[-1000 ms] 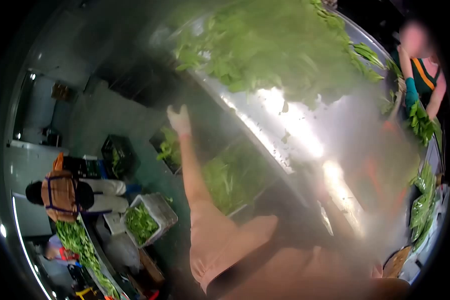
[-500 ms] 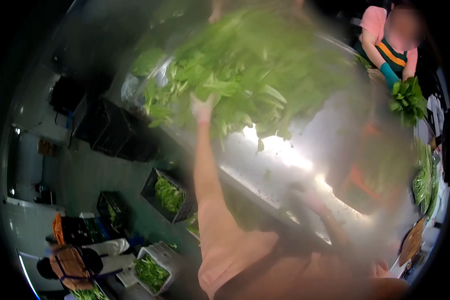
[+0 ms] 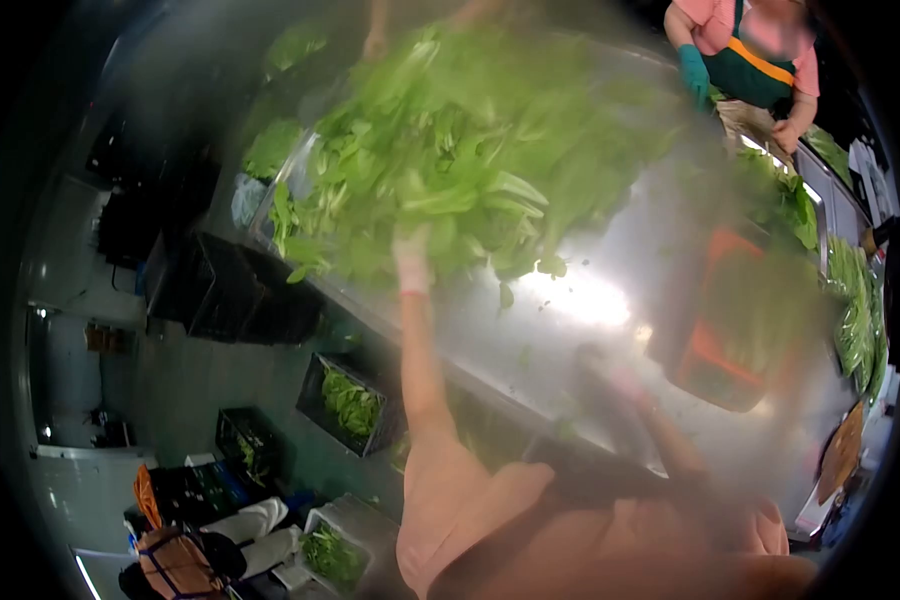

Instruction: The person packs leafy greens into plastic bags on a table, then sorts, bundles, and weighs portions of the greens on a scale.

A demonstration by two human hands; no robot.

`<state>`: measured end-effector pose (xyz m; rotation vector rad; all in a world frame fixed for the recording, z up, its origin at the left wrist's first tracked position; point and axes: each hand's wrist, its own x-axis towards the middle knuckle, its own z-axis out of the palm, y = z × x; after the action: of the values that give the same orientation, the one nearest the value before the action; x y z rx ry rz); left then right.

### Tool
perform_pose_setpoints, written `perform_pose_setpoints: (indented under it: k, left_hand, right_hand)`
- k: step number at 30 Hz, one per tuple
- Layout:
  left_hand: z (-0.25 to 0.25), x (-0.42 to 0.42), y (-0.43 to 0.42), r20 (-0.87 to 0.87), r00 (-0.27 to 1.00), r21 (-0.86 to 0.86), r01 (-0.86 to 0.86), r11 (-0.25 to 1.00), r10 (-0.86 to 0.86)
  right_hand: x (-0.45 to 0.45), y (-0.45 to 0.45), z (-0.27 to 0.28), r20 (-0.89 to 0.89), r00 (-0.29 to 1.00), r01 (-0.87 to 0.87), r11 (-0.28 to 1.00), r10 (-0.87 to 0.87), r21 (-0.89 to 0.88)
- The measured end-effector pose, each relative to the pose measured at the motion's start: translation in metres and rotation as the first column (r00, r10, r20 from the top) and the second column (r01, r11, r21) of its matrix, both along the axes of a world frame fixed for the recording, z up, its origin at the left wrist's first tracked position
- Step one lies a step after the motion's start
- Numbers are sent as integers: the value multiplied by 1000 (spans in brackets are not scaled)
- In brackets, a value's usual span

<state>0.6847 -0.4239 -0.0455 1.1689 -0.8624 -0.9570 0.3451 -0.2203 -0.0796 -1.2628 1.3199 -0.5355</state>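
A large heap of leafy greens (image 3: 440,170) with pale stems covers the far part of a shiny metal table (image 3: 570,300). My left hand (image 3: 411,262), in a pale glove, reaches into the near edge of the heap. Leaves hide its fingers, so its grip does not show. Low over the table's near side, my right hand (image 3: 625,385) is smeared by haze on the lens; I cannot make out its fingers or anything in them. To its right stands an orange-edged container (image 3: 715,350) with blurred green inside.
Across the table, another person's hands (image 3: 375,40) are near the heap. A co-worker in a green apron (image 3: 760,70) stands at far right, near bagged greens (image 3: 852,315). Black crates (image 3: 240,290) and a crate of greens (image 3: 345,405) are on the floor. Another person bends at lower left.
My left hand has pushed in under the leaves, and its fingers have gone out of sight. The co-worker at far right has let go of a green bunch. The view has shifted slightly.
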Motion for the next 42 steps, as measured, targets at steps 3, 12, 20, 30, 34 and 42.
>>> perform_pose_setpoints:
  k: [3,12,20,30,34,42]
  left_hand:
    - [-10,-24,30,312,901,294,211,932,-302]
    - [3,87,2,817,481,32,-589,808,318]
    - [-43,186,-91,583,685,22,-550,835,436]
    - [36,160,-78,-134,978,228,-127,965,160]
    - [-36,224,-122,-7,997,285,-73,956,78]
    - [-49,242,-131,507,844,558,-167,813,-175]
  right_hand:
    - [2,-19,6,-94,991,79,982,-96,-171]
    - [-23,-142,-93,717,446,426,831,-536,357]
    - [29,-193,-3,485,826,411,895,-286,-173]
    - [37,-224,-12,481,672,411,824,-563,390]
    - [41,-225,-7,527,573,474,779,-627,412]
    - [58,-218,-6,781,428,394,872,-455,292]
